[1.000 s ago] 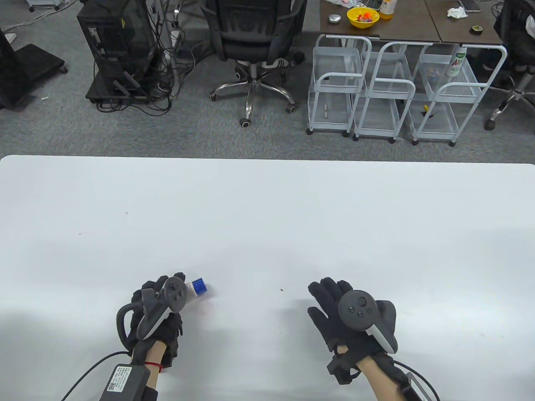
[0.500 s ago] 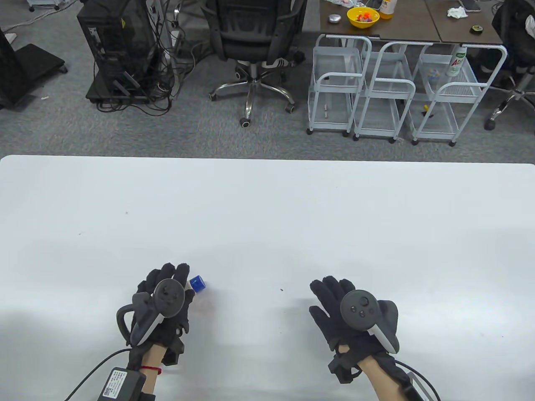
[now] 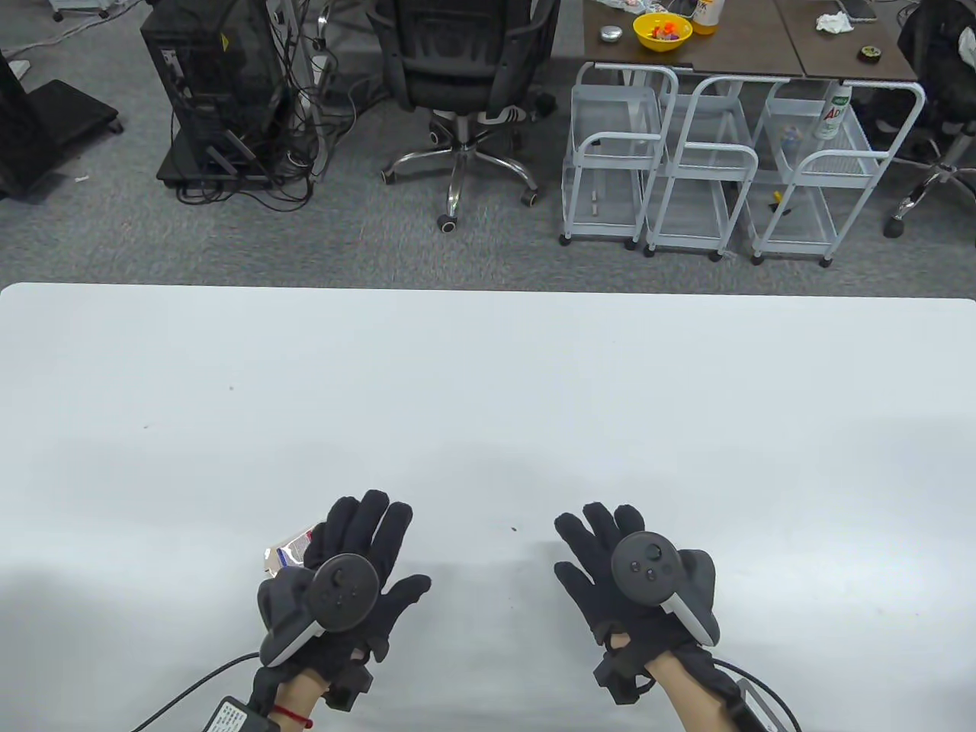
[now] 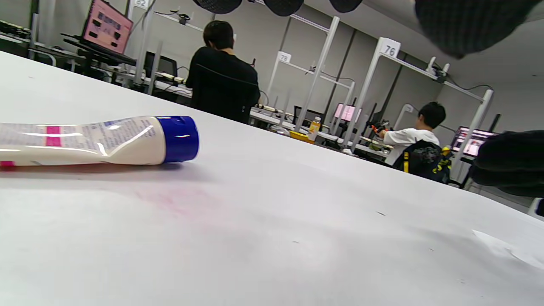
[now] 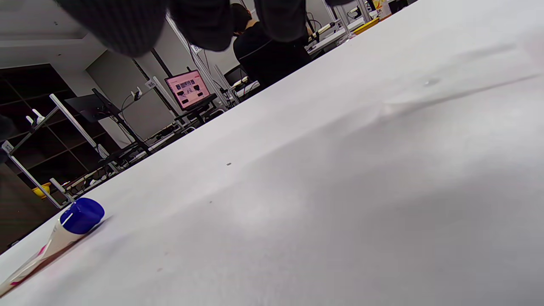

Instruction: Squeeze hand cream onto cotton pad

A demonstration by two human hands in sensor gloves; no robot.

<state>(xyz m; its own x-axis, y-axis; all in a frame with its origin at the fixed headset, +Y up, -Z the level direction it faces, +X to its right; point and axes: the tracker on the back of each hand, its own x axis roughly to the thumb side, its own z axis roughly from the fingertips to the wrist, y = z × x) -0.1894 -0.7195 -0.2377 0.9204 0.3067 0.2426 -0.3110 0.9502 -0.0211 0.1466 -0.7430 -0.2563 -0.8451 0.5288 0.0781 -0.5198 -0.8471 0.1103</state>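
The hand cream tube is white with pink marks and a blue cap. It lies on its side on the white table. In the table view only its crimped end shows, by the left edge of my left hand. That hand hovers flat with fingers spread and holds nothing. My right hand is also flat, spread and empty, to the right. The tube shows in the right wrist view too. I see no cotton pad for certain; a faint flat white patch lies on the table.
Beyond the table's far edge stand an office chair, a computer tower with cables and white wire trolleys. Small dark specks mark the table between my hands.
My left hand let go of the tube, opened flat and moved right. The tube now lies on the table beside and partly under it. My right hand hardly moved.
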